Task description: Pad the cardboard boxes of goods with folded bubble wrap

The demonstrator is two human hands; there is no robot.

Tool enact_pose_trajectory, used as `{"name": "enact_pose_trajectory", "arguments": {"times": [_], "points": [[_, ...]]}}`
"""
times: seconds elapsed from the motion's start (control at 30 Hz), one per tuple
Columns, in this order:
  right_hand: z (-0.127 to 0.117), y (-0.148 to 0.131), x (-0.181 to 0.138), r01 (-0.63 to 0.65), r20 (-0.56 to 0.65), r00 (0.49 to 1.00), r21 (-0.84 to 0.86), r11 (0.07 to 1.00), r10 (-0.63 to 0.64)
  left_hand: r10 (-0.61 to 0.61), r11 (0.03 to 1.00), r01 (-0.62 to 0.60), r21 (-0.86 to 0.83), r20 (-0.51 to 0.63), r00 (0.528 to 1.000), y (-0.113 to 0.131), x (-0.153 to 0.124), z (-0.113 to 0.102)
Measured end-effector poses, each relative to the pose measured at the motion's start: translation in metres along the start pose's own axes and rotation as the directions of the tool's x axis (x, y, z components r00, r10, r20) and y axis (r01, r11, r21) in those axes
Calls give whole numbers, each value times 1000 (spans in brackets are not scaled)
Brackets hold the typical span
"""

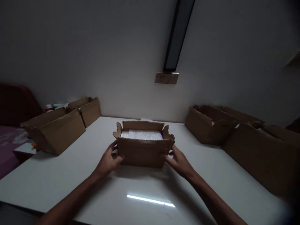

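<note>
A small open cardboard box (pixel 142 153) stands in the middle of the white table (pixel 70 175), its flaps up. White bubble wrap (pixel 142 135) fills its inside. My left hand (pixel 108 161) grips the box's left side, fingers curled round the corner. My right hand (pixel 178 161) grips its right side the same way. Both forearms reach in from the near edge.
Two open cardboard boxes (pixel 56 129) stand at the table's left edge, with small items behind them. Several more cardboard boxes (pixel 208 125) line the right side. A wall socket (pixel 166 78) sits on the wall behind. A red-purple bed is at far left.
</note>
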State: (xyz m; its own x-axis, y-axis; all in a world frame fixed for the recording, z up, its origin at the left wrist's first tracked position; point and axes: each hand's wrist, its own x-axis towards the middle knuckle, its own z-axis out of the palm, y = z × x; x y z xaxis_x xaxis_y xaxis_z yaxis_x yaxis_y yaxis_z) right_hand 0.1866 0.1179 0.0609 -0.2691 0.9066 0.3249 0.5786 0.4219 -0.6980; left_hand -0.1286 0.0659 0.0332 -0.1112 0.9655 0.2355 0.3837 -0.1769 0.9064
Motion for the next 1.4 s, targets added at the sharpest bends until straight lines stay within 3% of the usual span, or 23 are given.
{"name": "enact_pose_trajectory", "arguments": {"times": [0.1,0.2,0.3,0.37,0.43,0.53,0.63,0.73,0.8,0.87,0.97,1.07,1.17,1.23,1.3,1.37,1.4], "points": [[5,-10,14,-11,-40,999,2,1000,11,12,998,-14,-58,-36,999,16,32,17],[-13,-3,2,-56,-140,989,-41,998,49,50,995,-52,-84,-22,999,36,44,41],[-39,4,-34,-118,-281,957,-150,982,72,121,981,-107,-159,78,990,51,30,62],[-45,-1,-63,-110,-325,945,-208,972,38,149,973,-118,-199,144,978,54,12,65],[-38,-11,-85,-65,-298,955,-209,976,0,133,976,-105,-191,141,981,49,-6,56],[-18,-21,-96,-21,-202,979,-130,991,-6,57,983,-49,-175,43,997,31,-22,29],[-7,-11,-84,9,-122,992,-19,1000,-11,4,986,1,-169,29,1000,12,-28,5],[-5,11,-63,44,-14,999,159,986,-42,-21,987,29,-158,56,998,-5,-32,-2],[-5,23,-51,54,58,996,281,958,-73,-36,984,45,-175,53,998,-15,-31,2],[-4,29,-45,69,49,995,346,936,-91,-47,978,54,-199,41,998,-20,-25,11],[-6,33,-51,99,-97,993,325,940,-71,-22,974,37,-224,67,998,-17,-12,33],[-23,48,-78,59,-260,966,226,972,1,25,968,19,-252,172,985,-8,-6,68],[-59,74,-112,-68,-443,887,145,987,126,19,973,58,-225,326,945,-5,-16,105],[-89,91,-130,-188,-585,779,124,974,225,29,989,30,-142,401,915,-8,-27,121],[-117,105,-141,-308,-719,635,98,946,281,72,997,-61,-39,437,897,-14,-39,129],[-138,114,-142,-373,-814,522,52,926,256,124,988,-153,31,443,888,-19,-46,130],[-145,118,-139,-389,-842,489,22,921,227,143,982,-183,52,438,888,-21,-49,130]]}}
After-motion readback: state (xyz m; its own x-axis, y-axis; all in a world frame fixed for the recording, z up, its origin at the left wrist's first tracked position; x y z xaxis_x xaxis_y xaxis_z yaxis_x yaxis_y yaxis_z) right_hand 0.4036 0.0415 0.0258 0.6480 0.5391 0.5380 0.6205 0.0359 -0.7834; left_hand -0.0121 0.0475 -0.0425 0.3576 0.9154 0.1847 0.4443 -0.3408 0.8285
